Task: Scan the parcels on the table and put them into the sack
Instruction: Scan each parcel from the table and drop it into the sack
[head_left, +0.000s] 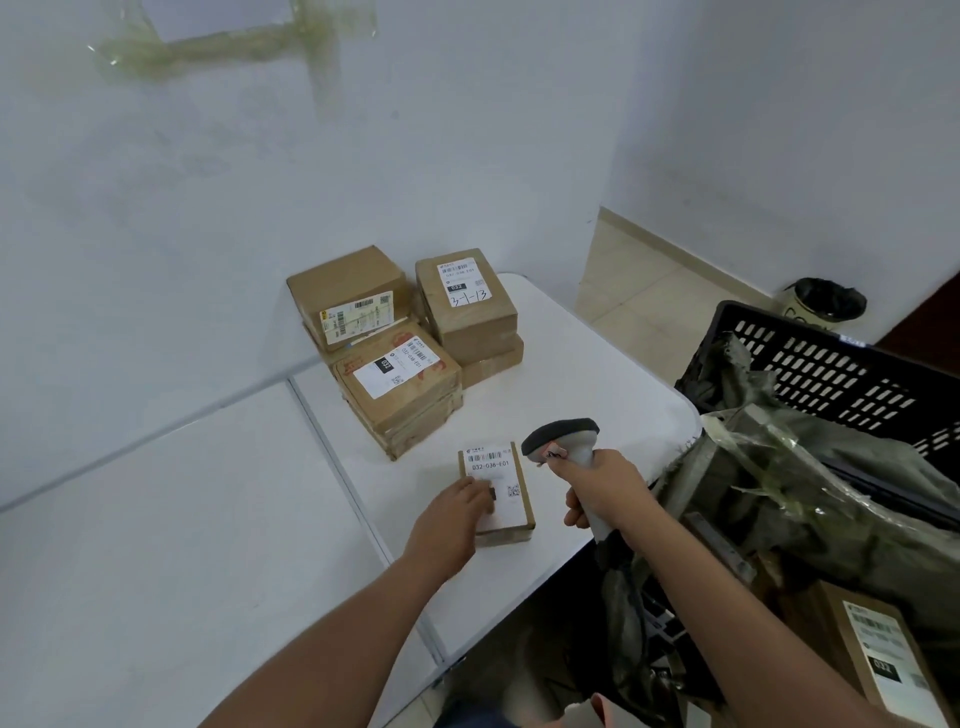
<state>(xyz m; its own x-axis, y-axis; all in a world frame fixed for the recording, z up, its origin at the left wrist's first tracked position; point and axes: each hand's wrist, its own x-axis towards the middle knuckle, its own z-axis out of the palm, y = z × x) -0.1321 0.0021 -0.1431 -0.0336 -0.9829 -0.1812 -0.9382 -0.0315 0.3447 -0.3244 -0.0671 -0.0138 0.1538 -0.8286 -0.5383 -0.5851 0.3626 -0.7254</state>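
Observation:
A small cardboard parcel (501, 480) with a white barcode label lies flat near the front of the white table (587, 374). My left hand (457, 512) rests on its left side, fingers over the label. Just right of the parcel, my right hand (605, 491) grips the handle of a grey barcode scanner (561, 439), whose head points left toward the label. Several more labelled cardboard parcels (400, 332) are stacked at the table's far side. A grey-green sack (810, 499) hangs open at the right, with a labelled parcel (878, 660) inside it.
A black slotted plastic crate (831, 364) stands behind the sack at the right. A small bin with a black liner (823, 304) sits on the tiled floor by the wall. A second white tabletop (171, 519) adjoins on the left.

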